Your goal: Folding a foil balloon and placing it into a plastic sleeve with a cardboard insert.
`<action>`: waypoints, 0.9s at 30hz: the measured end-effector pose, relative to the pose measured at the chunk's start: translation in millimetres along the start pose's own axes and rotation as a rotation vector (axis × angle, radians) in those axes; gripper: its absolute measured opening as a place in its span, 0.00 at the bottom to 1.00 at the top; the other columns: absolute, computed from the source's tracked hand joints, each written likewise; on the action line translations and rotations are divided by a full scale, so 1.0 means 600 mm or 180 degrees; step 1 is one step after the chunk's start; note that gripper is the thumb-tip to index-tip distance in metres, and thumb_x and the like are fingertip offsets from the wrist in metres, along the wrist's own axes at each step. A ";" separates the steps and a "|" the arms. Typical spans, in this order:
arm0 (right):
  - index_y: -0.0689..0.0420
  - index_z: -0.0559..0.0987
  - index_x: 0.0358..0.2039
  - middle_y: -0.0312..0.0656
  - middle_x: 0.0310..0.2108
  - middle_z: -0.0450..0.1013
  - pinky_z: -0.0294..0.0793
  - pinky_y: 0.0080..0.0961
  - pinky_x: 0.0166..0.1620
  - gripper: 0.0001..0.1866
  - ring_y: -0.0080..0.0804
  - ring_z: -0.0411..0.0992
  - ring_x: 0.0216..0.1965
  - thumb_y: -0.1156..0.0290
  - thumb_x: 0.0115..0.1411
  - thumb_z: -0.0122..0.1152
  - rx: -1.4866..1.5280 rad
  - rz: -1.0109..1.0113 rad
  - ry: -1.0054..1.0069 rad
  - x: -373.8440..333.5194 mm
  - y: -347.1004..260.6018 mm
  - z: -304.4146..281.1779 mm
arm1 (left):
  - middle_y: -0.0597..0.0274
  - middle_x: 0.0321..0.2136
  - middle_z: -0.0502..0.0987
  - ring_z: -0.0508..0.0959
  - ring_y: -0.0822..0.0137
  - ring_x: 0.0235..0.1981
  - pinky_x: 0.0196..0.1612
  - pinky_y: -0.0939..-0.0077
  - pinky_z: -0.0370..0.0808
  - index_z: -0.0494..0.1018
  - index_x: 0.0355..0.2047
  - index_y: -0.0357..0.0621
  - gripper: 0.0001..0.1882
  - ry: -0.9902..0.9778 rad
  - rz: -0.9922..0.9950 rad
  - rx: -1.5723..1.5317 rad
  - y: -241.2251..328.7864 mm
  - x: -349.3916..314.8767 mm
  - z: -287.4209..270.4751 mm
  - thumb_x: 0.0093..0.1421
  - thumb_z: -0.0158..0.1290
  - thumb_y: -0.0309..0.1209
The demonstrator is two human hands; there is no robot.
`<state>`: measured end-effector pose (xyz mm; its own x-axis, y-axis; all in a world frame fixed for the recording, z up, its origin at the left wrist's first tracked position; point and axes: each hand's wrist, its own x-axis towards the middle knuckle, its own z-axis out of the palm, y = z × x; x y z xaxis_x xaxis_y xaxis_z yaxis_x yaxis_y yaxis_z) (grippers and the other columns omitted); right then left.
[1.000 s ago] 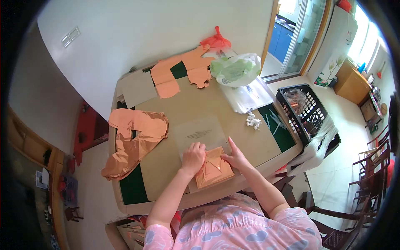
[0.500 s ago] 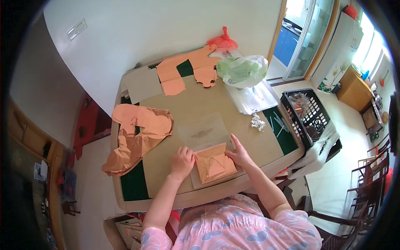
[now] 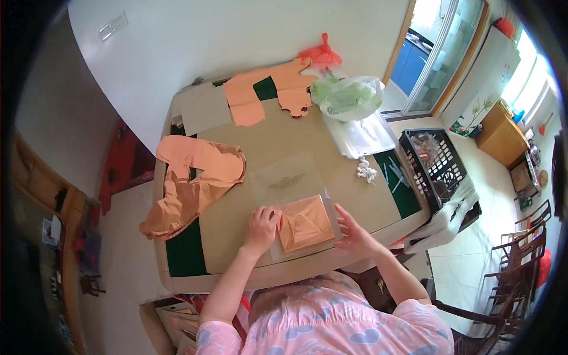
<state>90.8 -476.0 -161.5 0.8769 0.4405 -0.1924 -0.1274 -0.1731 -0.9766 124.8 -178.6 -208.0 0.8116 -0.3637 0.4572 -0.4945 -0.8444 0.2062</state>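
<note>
A copper-coloured foil balloon folded into a flat square [image 3: 306, 223] lies near the table's front edge, on or inside a clear plastic bag [image 3: 287, 177] with small print; I cannot tell which. My left hand [image 3: 262, 231] has its fingers curled and closed at the square's left edge. To the right of the square, my right hand [image 3: 354, 234] is held apart from it with fingers spread, holding nothing. A larger, partly spread copper foil balloon [image 3: 198, 180] lies at the left, crumpled toward its lower end. Another flat foil balloon [image 3: 245, 106] stretches along the back.
At the back right, a green-and-white plastic bag [image 3: 349, 97] rests on a stack of clear bags [image 3: 364, 139]. White tied bits [image 3: 365, 171] and thin straws [image 3: 396, 176] lie nearby. A black crate [image 3: 423, 171] stands off the right edge; a grey sheet [image 3: 204, 109] is back left.
My right hand has let go of the square's right side and moved slightly right and down. The square looks flatter and a little higher. The whole view has shifted slightly.
</note>
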 end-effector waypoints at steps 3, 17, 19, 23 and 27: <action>0.44 0.52 0.68 0.48 0.67 0.50 0.60 0.41 0.62 0.50 0.43 0.52 0.67 0.86 0.46 0.59 -0.1765 -0.0795 0.0277 -0.018 0.000 0.032 | 0.62 0.37 0.74 0.72 0.61 0.43 0.47 0.64 0.70 0.75 0.40 0.47 0.11 0.0085 0.0118 -0.0046 0.000 0.004 0.006 0.57 0.50 0.29; 0.49 0.69 0.58 0.44 0.58 0.67 0.55 0.43 0.65 0.25 0.41 0.62 0.62 0.76 0.59 0.49 -0.3186 -0.1552 0.0878 0.049 -0.066 0.092 | 0.59 0.55 0.69 0.69 0.63 0.56 0.60 0.66 0.66 0.64 0.57 0.43 0.20 0.0942 -0.2003 -0.4039 0.014 -0.051 0.079 0.65 0.46 0.27; 0.49 0.70 0.58 0.45 0.58 0.67 0.56 0.43 0.65 0.25 0.41 0.62 0.61 0.77 0.59 0.49 -0.3153 -0.1484 0.0860 0.048 -0.059 0.096 | 0.58 0.54 0.69 0.70 0.61 0.56 0.59 0.64 0.70 0.63 0.57 0.44 0.21 0.1016 -0.3129 -0.5671 0.061 0.015 0.038 0.65 0.49 0.34; 0.49 0.70 0.58 0.47 0.57 0.68 0.58 0.40 0.64 0.24 0.42 0.63 0.60 0.77 0.60 0.47 -0.3012 -0.1490 0.0823 0.059 -0.064 0.114 | 0.60 0.52 0.71 0.75 0.62 0.49 0.52 0.65 0.75 0.64 0.56 0.48 0.22 0.1252 -0.2213 -0.7015 0.048 0.036 0.073 0.65 0.48 0.42; 0.49 0.71 0.57 0.47 0.57 0.68 0.59 0.40 0.64 0.24 0.42 0.64 0.60 0.78 0.60 0.48 -0.3087 -0.1389 0.1067 0.072 -0.063 0.102 | 0.61 0.50 0.73 0.74 0.65 0.51 0.53 0.64 0.74 0.65 0.55 0.46 0.21 0.0525 -0.2270 -0.7200 0.068 0.033 0.067 0.64 0.50 0.39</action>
<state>105.0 -396.2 -139.1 0.8575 0.3967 0.3276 0.5099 -0.7406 -0.4377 133.3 -235.8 -225.2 0.9759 -0.2075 -0.0673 0.2132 0.8416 0.4963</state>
